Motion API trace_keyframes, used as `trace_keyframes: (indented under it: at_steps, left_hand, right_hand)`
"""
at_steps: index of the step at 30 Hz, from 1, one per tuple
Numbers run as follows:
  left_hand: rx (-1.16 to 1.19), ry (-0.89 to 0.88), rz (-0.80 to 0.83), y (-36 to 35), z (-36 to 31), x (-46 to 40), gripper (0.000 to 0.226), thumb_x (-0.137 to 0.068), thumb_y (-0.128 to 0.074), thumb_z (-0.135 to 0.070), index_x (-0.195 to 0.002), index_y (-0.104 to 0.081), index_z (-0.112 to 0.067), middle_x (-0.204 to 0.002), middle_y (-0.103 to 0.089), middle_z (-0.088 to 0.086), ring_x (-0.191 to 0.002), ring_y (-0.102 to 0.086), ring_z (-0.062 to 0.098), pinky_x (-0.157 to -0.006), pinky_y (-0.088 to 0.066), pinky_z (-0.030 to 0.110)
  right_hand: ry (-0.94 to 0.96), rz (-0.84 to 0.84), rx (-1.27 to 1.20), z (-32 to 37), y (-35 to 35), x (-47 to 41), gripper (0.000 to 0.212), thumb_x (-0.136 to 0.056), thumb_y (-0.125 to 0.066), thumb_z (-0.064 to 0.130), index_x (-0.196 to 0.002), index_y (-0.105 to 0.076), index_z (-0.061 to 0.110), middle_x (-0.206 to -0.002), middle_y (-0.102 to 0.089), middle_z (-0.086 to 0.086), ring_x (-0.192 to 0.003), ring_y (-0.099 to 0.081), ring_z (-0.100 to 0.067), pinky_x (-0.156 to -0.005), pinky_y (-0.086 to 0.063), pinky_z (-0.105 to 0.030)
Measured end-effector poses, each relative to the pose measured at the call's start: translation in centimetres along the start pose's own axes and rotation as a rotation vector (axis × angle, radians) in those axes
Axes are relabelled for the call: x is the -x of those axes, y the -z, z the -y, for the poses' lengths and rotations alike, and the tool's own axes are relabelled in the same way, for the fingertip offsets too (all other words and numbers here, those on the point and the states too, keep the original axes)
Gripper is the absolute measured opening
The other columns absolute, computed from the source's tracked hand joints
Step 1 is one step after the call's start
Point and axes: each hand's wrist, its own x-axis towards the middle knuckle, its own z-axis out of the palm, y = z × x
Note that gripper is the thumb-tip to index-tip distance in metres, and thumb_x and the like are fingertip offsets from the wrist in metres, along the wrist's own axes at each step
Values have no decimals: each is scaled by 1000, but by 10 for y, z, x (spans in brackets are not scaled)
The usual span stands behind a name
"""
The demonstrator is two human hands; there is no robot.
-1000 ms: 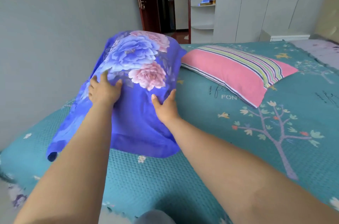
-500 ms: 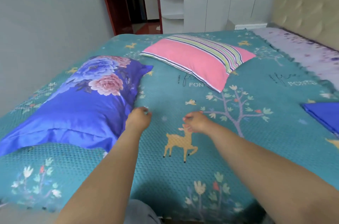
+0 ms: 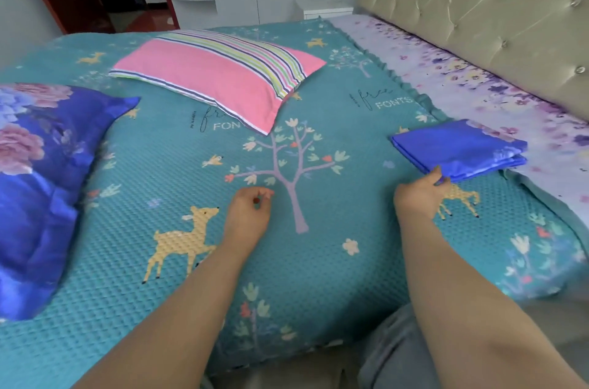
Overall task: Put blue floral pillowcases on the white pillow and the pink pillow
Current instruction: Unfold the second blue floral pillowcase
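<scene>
Pillowcases in blue floral satin number two. One, filled, lies on the teal quilted bedspread (image 3: pixel 318 277) at far left (image 3: pixel 41 184), cut off by the frame edge. One pink striped pillow (image 3: pixel 220 79) lies uncovered behind. The folded pillowcase (image 3: pixel 459 149) lies right; the right hand (image 3: pixel 417 194) touches its near corner, fingertips hidden. The left hand (image 3: pixel 248 213) hangs loosely curled, well apart.

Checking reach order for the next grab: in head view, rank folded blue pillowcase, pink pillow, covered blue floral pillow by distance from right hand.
From the right hand:
1. Folded blue pillowcase, at its fingertips, right side.
2. Pink pillow, far centre-left.
3. Covered blue floral pillow, far left edge.
</scene>
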Motion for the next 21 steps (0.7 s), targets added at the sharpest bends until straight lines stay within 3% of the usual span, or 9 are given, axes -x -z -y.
trace_keyframes:
  at_steps: [4,7,10,14,18,21]
  left_hand:
    - [-54,-11,37,-15,-5,-5,16,-87,-57,-8,-92,-71,-13,-103,-62,7,-89,-60,22,-87,-46,27]
    - [-105,-62,71,-22,-2,-4,14,-86,-59,-8,-92,-71,-12,-100,-51,2,-89,-59,24,-90,-46,29]
    - [-122,-64,63,-17,3,-5,12,-87,-60,-10,-92,-71,-11,-102,-49,0,-88,-58,23,-89,-46,29]
    - [-172,-23,68,-2,13,-5,25,-94,-54,-27,-97,-69,-8,-108,-49,0,-90,-55,18,-86,-43,26]
    - [-179,-19,66,3,13,-7,29,-95,-50,-30,-97,-68,-8,-107,-51,3,-93,-56,21,-83,-41,24]
    - [-122,-91,47,3,5,-7,19,-93,-55,-26,-98,-67,-11,-104,-51,-1,-95,-57,22,-88,-44,27]
  right_hand:
    - [-135,-58,-114,-2,7,-21,71,-88,-48,13,-149,-12,13,-146,-22,-19,-122,-44,-38,-98,-36,-42]
    - [-97,-52,17,-12,12,-37,54,-93,-46,19,-142,-26,15,-139,-34,-18,-116,-48,-41,-90,-41,-49]
    - [-43,-32,138,-16,10,-48,42,-92,-46,12,-134,-41,11,-134,-38,-18,-110,-52,-41,-84,-42,-47]
    - [-15,-37,212,-16,9,-52,37,-90,-46,7,-126,-53,8,-132,-44,-19,-113,-52,-40,-90,-42,-44]
    - [193,-9,154,4,3,-41,33,-91,-48,9,-121,-60,6,-121,-57,-23,-116,-50,-38,-95,-40,-41]
    - [392,143,112,51,-2,-8,28,-90,-53,13,-116,-64,7,-115,-64,-20,-109,-58,-35,-91,-43,-37]
